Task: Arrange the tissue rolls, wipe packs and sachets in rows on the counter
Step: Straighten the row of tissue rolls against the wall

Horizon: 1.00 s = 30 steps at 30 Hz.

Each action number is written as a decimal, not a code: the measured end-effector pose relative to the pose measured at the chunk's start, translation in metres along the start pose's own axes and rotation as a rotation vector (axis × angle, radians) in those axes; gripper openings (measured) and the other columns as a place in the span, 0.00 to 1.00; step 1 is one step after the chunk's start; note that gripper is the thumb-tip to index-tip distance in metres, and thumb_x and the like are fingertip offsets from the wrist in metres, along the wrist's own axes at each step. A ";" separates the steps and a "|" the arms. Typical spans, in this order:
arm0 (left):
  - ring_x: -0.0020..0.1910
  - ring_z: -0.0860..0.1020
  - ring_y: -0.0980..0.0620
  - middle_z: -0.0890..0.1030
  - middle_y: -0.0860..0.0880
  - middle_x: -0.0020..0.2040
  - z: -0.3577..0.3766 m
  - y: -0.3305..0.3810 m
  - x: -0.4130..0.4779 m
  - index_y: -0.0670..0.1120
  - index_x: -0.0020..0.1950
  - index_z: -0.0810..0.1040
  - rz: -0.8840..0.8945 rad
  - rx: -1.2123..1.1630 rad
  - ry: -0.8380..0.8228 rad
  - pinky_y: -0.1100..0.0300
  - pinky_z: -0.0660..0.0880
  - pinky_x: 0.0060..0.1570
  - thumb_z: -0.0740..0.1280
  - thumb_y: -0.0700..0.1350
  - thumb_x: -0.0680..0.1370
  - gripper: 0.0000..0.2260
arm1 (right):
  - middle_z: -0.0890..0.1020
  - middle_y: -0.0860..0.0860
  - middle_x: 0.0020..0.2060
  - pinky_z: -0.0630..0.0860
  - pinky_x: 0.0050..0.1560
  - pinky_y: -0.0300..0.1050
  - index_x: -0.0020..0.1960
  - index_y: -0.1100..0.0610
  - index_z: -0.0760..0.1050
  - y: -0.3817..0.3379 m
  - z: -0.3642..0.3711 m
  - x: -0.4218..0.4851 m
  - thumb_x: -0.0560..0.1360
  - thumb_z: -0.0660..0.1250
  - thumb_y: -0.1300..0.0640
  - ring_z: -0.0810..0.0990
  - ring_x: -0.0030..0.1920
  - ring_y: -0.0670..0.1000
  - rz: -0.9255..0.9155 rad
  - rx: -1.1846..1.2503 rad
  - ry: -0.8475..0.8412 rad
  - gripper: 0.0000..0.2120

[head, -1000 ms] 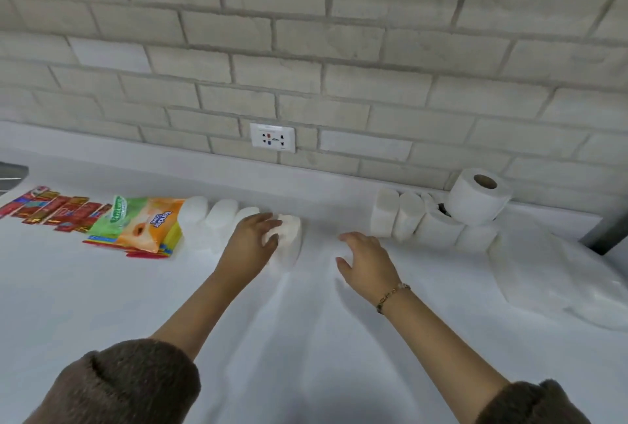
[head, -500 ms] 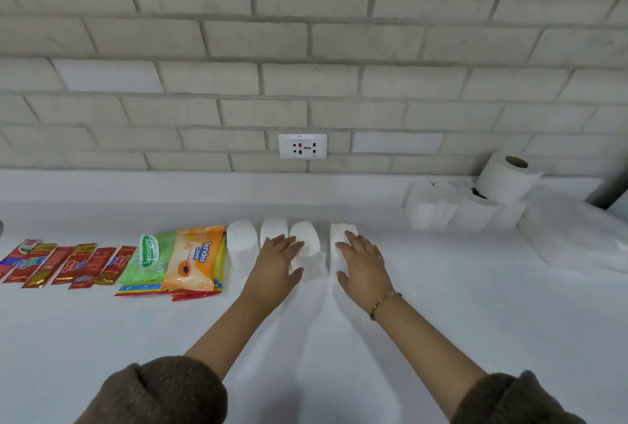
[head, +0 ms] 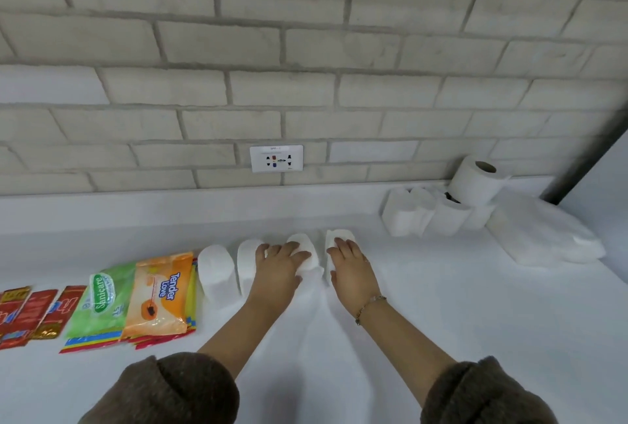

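Brick, pale and grey-jointed, makes up the wall (head: 306, 50) behind a white counter (head: 475, 321). At the far right lies a white bag (head: 543, 236); what it holds cannot be made out. Beside it is a pile of rolls (head: 424, 216), and its top roll (head: 475, 179) is tilted with the brown core hole facing up.

Four rolls stand side by side in a row at mid-counter, each long shape running from the person toward the wall: first (head: 215, 267), second (head: 246, 260), third (head: 304, 247), fourth (head: 339, 236). White on white, so their edges are hard to tell.

Left of the row, a green pack (head: 102, 301) reads "Sanicare" and an orange pack (head: 159, 298) reads "Tender Love". Both point lengthwise at the wall, with the writing turned sideways, and they hide most of the other packs beneath. Red sachets (head: 30, 315) lie the same way, cut off at the left edge, and their print is unreadable.

Both arms wear brown sleeves (head: 170, 393). The left hand (head: 278, 267) rests with its fingers spread across the second and third rolls. The right hand (head: 351, 270) lays flat fingers on the fourth and grips nothing. The socket (head: 276, 158) has a label too small to read. A bracelet (head: 368, 303) circles the right wrist.
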State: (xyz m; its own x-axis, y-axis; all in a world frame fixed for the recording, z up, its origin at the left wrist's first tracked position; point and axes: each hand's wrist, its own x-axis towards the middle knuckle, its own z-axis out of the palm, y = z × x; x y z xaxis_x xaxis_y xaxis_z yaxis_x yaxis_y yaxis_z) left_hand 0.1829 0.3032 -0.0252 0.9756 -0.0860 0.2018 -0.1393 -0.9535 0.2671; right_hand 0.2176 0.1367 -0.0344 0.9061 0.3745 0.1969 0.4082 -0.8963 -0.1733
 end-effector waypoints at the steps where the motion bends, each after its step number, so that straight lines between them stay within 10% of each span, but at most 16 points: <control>1: 0.57 0.76 0.44 0.76 0.47 0.63 0.002 0.004 0.006 0.52 0.59 0.78 0.016 -0.042 -0.007 0.49 0.64 0.62 0.74 0.41 0.67 0.21 | 0.82 0.56 0.52 0.81 0.45 0.47 0.48 0.57 0.79 0.006 0.001 0.004 0.51 0.79 0.67 0.82 0.52 0.57 0.007 -0.004 0.008 0.26; 4: 0.63 0.70 0.46 0.67 0.50 0.71 0.006 0.016 0.025 0.50 0.66 0.72 -0.002 -0.155 -0.055 0.59 0.67 0.61 0.65 0.39 0.75 0.19 | 0.81 0.59 0.55 0.80 0.49 0.52 0.50 0.61 0.79 0.027 0.004 0.018 0.53 0.77 0.72 0.80 0.56 0.61 0.033 0.007 -0.020 0.26; 8: 0.47 0.76 0.48 0.64 0.50 0.68 0.013 0.020 0.038 0.47 0.60 0.72 -0.113 -0.222 -0.047 0.63 0.71 0.46 0.69 0.42 0.72 0.17 | 0.70 0.62 0.67 0.70 0.64 0.61 0.62 0.65 0.72 0.053 0.002 0.041 0.66 0.67 0.74 0.67 0.69 0.64 0.066 0.028 -0.090 0.25; 16: 0.35 0.72 0.52 0.65 0.52 0.64 0.031 0.018 0.035 0.45 0.50 0.69 -0.288 -0.376 0.141 0.68 0.60 0.28 0.71 0.42 0.68 0.15 | 0.54 0.55 0.76 0.57 0.73 0.52 0.73 0.61 0.57 0.091 -0.002 0.078 0.76 0.57 0.68 0.50 0.76 0.56 0.085 -0.100 -0.115 0.26; 30: 0.47 0.77 0.50 0.62 0.52 0.66 0.069 0.075 0.127 0.44 0.55 0.68 -0.122 -0.547 0.108 0.65 0.70 0.42 0.68 0.38 0.73 0.14 | 0.44 0.54 0.77 0.37 0.74 0.48 0.76 0.59 0.40 0.126 -0.002 0.097 0.76 0.53 0.70 0.41 0.76 0.54 0.076 -0.087 -0.090 0.34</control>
State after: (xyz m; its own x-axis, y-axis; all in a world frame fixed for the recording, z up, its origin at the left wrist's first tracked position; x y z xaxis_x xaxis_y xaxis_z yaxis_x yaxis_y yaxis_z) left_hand 0.3078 0.2009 -0.0444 0.9714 0.0730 0.2259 -0.1218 -0.6637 0.7381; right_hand 0.3564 0.0594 -0.0349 0.9420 0.3211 0.0982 0.3303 -0.9387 -0.0990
